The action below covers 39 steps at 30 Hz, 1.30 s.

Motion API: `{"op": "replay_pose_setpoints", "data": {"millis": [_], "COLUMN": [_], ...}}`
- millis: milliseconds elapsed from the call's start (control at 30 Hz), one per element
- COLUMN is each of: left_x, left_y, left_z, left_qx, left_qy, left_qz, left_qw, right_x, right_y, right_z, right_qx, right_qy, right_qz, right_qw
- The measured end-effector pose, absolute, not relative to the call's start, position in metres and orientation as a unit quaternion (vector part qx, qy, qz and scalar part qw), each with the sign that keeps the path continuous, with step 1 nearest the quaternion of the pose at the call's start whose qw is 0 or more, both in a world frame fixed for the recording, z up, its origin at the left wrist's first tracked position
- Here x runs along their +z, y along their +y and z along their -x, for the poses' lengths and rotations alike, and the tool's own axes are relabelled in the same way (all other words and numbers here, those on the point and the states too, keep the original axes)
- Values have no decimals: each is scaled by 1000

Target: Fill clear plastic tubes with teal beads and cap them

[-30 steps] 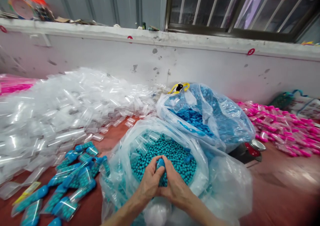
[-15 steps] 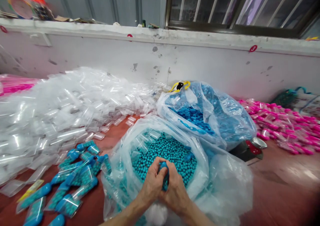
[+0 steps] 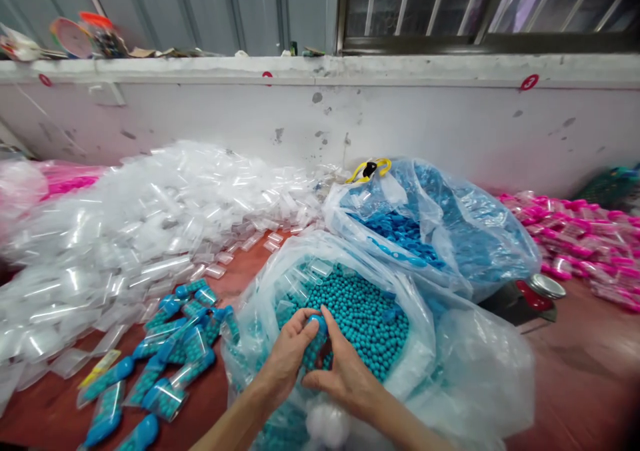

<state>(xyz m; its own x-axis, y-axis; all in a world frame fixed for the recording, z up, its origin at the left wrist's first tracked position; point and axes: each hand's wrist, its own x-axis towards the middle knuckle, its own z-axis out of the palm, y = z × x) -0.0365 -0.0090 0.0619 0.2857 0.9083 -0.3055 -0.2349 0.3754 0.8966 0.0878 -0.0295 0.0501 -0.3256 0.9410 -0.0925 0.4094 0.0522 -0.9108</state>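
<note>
My left hand (image 3: 286, 356) grips a small clear packet of teal beads with a blue cap (image 3: 318, 324), held upright above the open bag. Thumb and fingers close on its side, hiding part of it. My right hand (image 3: 350, 376) is beside the packet, thumb and forefinger spread apart; the forefinger tip is close to the cap, and whether it touches I cannot tell. Below both hands, a clear plastic bag (image 3: 425, 344) stands open, full of loose teal beads (image 3: 367, 308). Several capped bead packets (image 3: 167, 398) lie to the left on the red table.
A large heap of clear empty sleeves (image 3: 145, 218) spreads along the left. Behind the bead bag is a bag of blue caps (image 3: 400, 231) with a yellow tie (image 3: 370, 169). Pink packets (image 3: 580, 238) lie at right, near a metal-lidded object (image 3: 545, 288). A wall (image 3: 225, 121) runs behind.
My right hand has come off its close grip around the packet, its fingers now spread. The packet stays in my left hand. The view has shifted slightly, so things appear farther right.
</note>
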Motion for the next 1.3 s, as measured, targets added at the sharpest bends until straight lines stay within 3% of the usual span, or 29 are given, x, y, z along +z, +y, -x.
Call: {"op": "replay_pose_setpoints", "data": {"millis": [233,433,533,700,800,967,1300], "left_x": [51,56,66,80,84,82,39], "left_y": [-16,-16,-7,6,11,13,32], "left_z": [32,65,119,184,169,108,48], "left_qx": [423,365,341,268,255,286,240], "left_qy": [437,523,621,708,640,573,613], "left_qz": [-366,-489,-564,-650,-708,-767,-573], "left_qw": [704,595,424,-58,-155,-33,488], "right_x": [52,57,56,48,44,32,16], "right_y": [-35,-36,-31,-8,12,40,32], "right_z": [-77,-68,-74,-88,-73,-32,-97], "right_qx": [286,317,308,249,196,112,299], "right_qy": [-753,-790,-817,-833,-830,-877,-741], "right_qz": [530,488,461,473,500,447,591], "right_qw": [266,191,160,143,153,136,112]}}
